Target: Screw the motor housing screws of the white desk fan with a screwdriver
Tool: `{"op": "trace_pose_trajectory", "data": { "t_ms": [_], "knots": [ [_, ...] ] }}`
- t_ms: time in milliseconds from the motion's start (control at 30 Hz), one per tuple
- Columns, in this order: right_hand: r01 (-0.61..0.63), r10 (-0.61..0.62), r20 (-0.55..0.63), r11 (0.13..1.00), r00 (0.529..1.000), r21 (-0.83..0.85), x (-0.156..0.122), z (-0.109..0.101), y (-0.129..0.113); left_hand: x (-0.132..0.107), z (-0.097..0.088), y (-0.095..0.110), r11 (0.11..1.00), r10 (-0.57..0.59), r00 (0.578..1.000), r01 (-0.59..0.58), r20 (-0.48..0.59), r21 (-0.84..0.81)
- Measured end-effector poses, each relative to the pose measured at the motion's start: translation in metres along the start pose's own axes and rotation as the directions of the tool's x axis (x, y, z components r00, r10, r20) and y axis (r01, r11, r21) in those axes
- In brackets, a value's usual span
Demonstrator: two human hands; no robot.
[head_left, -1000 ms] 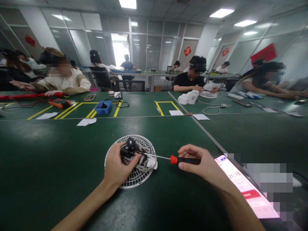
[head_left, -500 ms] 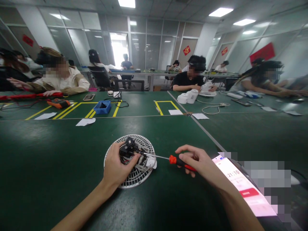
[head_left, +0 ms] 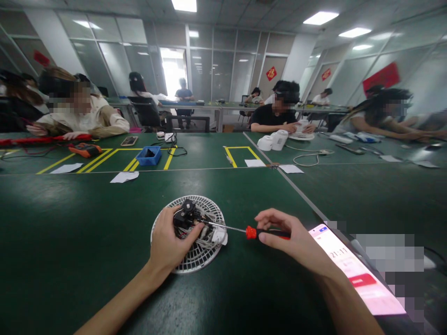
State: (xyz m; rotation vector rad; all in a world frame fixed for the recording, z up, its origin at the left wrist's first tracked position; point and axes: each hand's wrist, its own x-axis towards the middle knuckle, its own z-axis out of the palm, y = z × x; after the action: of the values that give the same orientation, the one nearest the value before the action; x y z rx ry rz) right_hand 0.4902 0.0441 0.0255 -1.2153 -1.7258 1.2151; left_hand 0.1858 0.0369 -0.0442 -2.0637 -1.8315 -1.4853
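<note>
A round white fan grille (head_left: 200, 265) lies on the green table, with a black motor unit (head_left: 189, 208) and bundled grey-white cable (head_left: 211, 239) on top of it. My left hand (head_left: 171, 242) is closed round the near left side of the motor unit, thumb towards its right. In my right hand (head_left: 282, 235) is a screwdriver (head_left: 250, 232) with a red and black handle, held between thumb and fingers. Its metal shaft points left, and the tip reaches the motor unit near my left thumb. The exact contact at the tip is too small to make out.
A lit phone (head_left: 356, 270) lies right of my right forearm. Beyond the seam are a blue tray (head_left: 148, 156), paper slips (head_left: 125, 177), an orange-and-black device (head_left: 85, 149) and white housings (head_left: 278, 139). A co-worker in black (head_left: 274, 114) handles a white fan part opposite.
My right hand has shifted its fingers round the screwdriver handle, the thumb now lying straighter along it. My left hand, the grille and the motor unit look unmoved.
</note>
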Motion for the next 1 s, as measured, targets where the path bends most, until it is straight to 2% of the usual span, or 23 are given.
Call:
{"op": "trace_pose_trajectory", "data": {
  "t_ms": [133,200,267,433,667,833,1000],
  "knots": [
    [-0.232,0.217,0.158,0.969,0.963,0.089,0.0000,0.0035,0.0026,0.0006,0.0014,-0.0007,1.000,0.000,1.000,0.000,0.004,0.002],
    [-0.307,0.293,0.139,0.947,0.946,0.094,0.0006,0.0046,0.0041,0.0007,0.0020,-0.0012,1.000,-0.002,1.000,0.002,0.006,0.006],
    [-0.326,0.317,0.101,0.942,0.943,0.085,0.0014,0.0046,0.0053,0.0007,0.0021,-0.0014,1.000,-0.003,1.000,0.003,0.006,0.006],
    [-0.223,0.221,0.058,0.974,0.973,0.034,0.0027,0.0019,0.0058,0.0012,0.0012,-0.0004,1.000,-0.003,1.000,0.002,0.003,0.004],
    [-0.121,0.123,-0.035,0.991,0.992,0.063,0.0014,-0.0031,0.0058,0.0006,0.0012,0.0000,1.000,-0.006,1.000,0.006,0.002,0.007],
    [0.001,0.000,-0.046,1.000,0.999,0.019,0.0020,-0.0036,0.0055,0.0004,0.0013,-0.0002,1.000,-0.005,1.000,0.005,0.003,0.013],
    [0.029,-0.029,-0.046,1.000,0.999,0.001,0.0005,-0.0010,0.0007,0.0000,0.0011,-0.0008,1.000,0.003,1.000,-0.003,-0.003,0.014]
  ]
}}
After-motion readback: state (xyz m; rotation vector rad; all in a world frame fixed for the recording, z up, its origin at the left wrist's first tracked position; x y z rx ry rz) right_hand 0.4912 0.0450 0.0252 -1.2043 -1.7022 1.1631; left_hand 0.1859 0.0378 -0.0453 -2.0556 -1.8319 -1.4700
